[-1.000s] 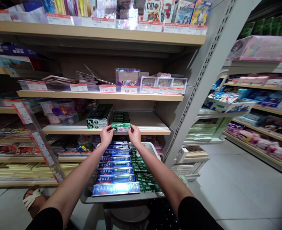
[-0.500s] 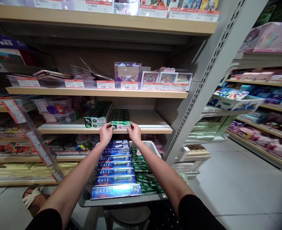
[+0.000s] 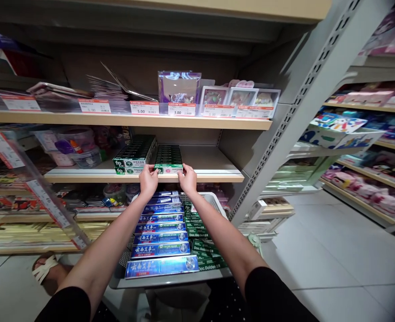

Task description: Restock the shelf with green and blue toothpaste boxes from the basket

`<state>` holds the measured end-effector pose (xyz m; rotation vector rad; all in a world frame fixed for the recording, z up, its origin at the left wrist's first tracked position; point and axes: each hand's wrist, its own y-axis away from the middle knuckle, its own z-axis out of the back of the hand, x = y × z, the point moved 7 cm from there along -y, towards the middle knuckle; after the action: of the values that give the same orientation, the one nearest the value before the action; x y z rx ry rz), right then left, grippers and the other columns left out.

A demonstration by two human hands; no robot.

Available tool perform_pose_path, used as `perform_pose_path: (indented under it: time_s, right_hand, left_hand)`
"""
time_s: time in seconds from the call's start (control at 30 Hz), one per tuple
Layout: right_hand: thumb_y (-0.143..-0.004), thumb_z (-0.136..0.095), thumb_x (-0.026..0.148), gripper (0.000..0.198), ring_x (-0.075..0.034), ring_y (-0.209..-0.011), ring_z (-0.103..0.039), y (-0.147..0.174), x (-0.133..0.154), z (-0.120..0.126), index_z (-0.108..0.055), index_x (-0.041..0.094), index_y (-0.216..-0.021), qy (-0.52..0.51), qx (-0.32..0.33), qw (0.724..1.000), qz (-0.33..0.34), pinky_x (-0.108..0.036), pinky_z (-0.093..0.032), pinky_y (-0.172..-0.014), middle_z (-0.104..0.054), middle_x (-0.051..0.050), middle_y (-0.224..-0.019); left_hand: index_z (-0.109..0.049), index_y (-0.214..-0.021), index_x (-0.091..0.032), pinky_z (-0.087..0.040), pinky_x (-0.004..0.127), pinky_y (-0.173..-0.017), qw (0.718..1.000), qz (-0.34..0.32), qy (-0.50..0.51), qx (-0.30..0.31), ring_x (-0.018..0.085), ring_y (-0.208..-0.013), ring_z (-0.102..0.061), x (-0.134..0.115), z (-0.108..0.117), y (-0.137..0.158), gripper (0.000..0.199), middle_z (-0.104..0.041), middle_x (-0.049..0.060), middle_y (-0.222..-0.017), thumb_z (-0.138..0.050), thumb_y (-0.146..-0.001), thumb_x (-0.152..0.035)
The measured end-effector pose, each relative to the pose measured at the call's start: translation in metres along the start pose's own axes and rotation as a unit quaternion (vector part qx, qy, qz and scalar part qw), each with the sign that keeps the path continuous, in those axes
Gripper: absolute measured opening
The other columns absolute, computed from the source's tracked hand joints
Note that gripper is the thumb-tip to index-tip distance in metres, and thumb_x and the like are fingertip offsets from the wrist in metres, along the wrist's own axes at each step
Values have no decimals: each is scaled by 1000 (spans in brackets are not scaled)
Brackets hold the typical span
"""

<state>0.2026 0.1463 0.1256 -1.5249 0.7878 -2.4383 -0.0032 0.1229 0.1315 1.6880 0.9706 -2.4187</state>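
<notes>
My left hand [image 3: 148, 181] and my right hand [image 3: 188, 178] are closed at the two ends of a green and white toothpaste box [image 3: 168, 170]. That box is at the front of a row of green boxes [image 3: 168, 154] on the shelf. Left of it stands a taller stack of similar boxes [image 3: 135, 154], two layers high at its front. Beneath my forearms is a grey basket [image 3: 170, 281]. Blue toothpaste boxes [image 3: 160, 250] lie in its left side, and green Doc.Golden boxes [image 3: 205, 248] fill its right side.
The boxes stand on a wood-edged shelf [image 3: 214, 178]. Above it runs another shelf [image 3: 217, 123] with packets and small clear cases [image 3: 214, 96]. Clear plastic tubs [image 3: 86, 156] sit at left. A slotted metal upright [image 3: 294, 107] rises at right. A sandalled foot [image 3: 46, 270] shows at lower left.
The view has shifted slightly, so the upper shelves sit higher in the picture. Both hands stay at the ends of the front toothpaste box.
</notes>
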Motion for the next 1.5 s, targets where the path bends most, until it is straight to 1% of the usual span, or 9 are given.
perform_pose_path:
  time_s: [0.33, 0.5, 0.77, 0.9, 0.97, 1.07, 1.2, 1.3, 1.5]
  right_hand:
    - [-82, -57, 24, 52, -26, -115, -57, 4, -2, 0, -53, 15, -133, -2, 6, 1000, 8, -41, -42, -106, -56, -14, -128]
    - [-80, -60, 26, 57, -23, -114, -59, 10, 0, 6, -51, 14, -135, -44, 32, 998, 31, -34, -46, -103, -56, -13, -129]
    - [-87, -55, 28, 48, -21, -119, -57, 67, 3, 63, -51, 20, -134, -31, 65, 996, 59, -36, -44, -106, -59, -8, -131]
    - [-85, -59, 29, 42, -22, -113, -60, 98, -8, 91, -59, 23, -126, -10, 171, 983, 60, -38, -47, -101, -63, -7, -125]
    - [-79, -66, 29, 48, -24, -114, -60, 115, -19, 94, -60, 24, -126, 30, 283, 958, 43, -39, -48, -98, -63, -7, -126]
    - [-64, -77, 26, 67, -31, -118, -57, 143, -39, 96, -58, 24, -129, 149, 448, 881, -13, -42, -47, -99, -59, -10, -131]
    - [-65, -75, 23, 72, -34, -120, -54, 167, -50, 102, -53, 19, -134, 286, 530, 797, -43, -41, -45, -98, -55, -14, -135]
    - [-68, -70, 20, 59, -31, -109, -59, 168, -53, 103, -58, 18, -125, 333, 506, 795, -32, -36, -48, -89, -58, -15, -127]
    - [-69, -67, 19, 40, -26, -101, -60, 161, -71, 105, -63, 15, -109, 321, 416, 850, -30, -30, -45, -86, -64, -12, -110]
  left_hand:
    - [-49, -122, -16, -50, 37, -96, 999, -42, -4, 14, 23, -111, -61, -5, -3, 5, 42, -61, 14, -118, -60, -82, -19]
    - [-42, -135, -17, -41, 41, -106, 991, -121, -46, 43, 26, -124, -51, -16, 1, 20, 55, -52, 15, -134, -58, -82, -18]
    - [-50, -132, -20, -39, 39, -108, 987, -143, -52, 60, 25, -124, -51, -28, 35, 73, 48, -53, 11, -132, -56, -84, -18]
    - [-62, -115, -23, -42, 39, -104, 979, -145, -47, 138, 25, -118, -55, -37, 29, 105, 31, -59, 9, -124, -56, -85, -22]
    - [-67, -106, -23, -46, 37, -98, 964, -129, -49, 228, 25, -108, -61, -37, 12, 120, 26, -65, 8, -113, -60, -82, -24]
    - [-71, -100, -24, -50, 33, -88, 911, -110, -60, 392, 25, -97, -65, -37, -19, 146, 26, -69, 6, -104, -67, -75, -29]
    - [-66, -113, -21, -48, 33, -87, 836, -136, -128, 516, 24, -102, -63, -39, -47, 175, 37, -68, 7, -114, -64, -78, -32]
    - [-63, -118, -20, -46, 33, -89, 805, -160, -162, 547, 25, -105, -61, -40, -61, 188, 42, -66, 8, -119, -63, -79, -34]
    - [-61, -121, -19, -43, 36, -93, 784, -198, -198, 554, 28, -110, -57, -34, -76, 206, 47, -65, 11, -118, -67, -76, -34]
